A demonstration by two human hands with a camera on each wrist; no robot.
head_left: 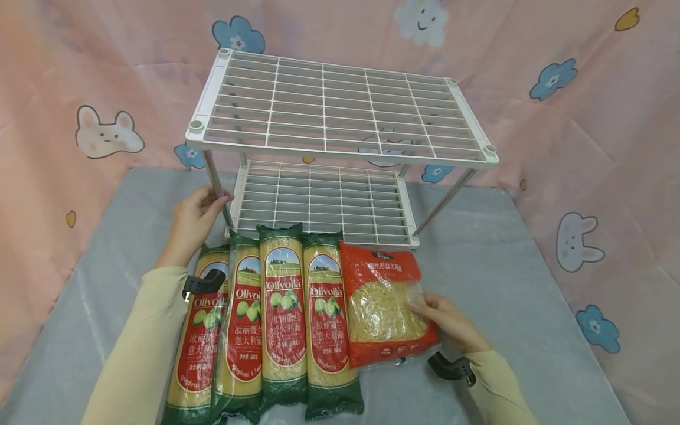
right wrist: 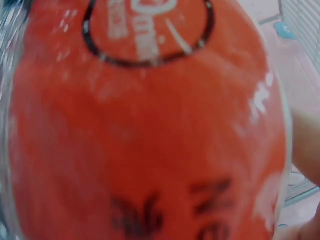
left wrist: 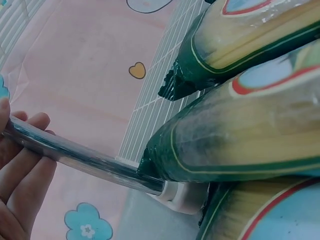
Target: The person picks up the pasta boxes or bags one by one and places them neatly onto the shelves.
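Observation:
My left hand [head_left: 192, 224] grips the front left metal post [left wrist: 85, 155] of a white two-tier wire rack [head_left: 340, 153], thumb on one side and fingers on the other. At the right, my right hand [head_left: 451, 321] holds the lower right edge of a red bag of pasta [head_left: 385, 307], its thumb on the front and the other fingers hidden behind. This bag fills most of the right wrist view. Several green-ended packs of spaghetti [head_left: 284, 313] lie side by side left of the red bag, their top ends close to the rack's lower shelf [head_left: 324, 203].
Everything stands on a grey cloth-covered surface [head_left: 478, 254]. A pink curtain [head_left: 584, 147] with cartoon prints hangs behind and along the sides. The rack's upper shelf [head_left: 340, 109] overhangs the lower one, and its front right post [head_left: 445, 202] slants near the red bag.

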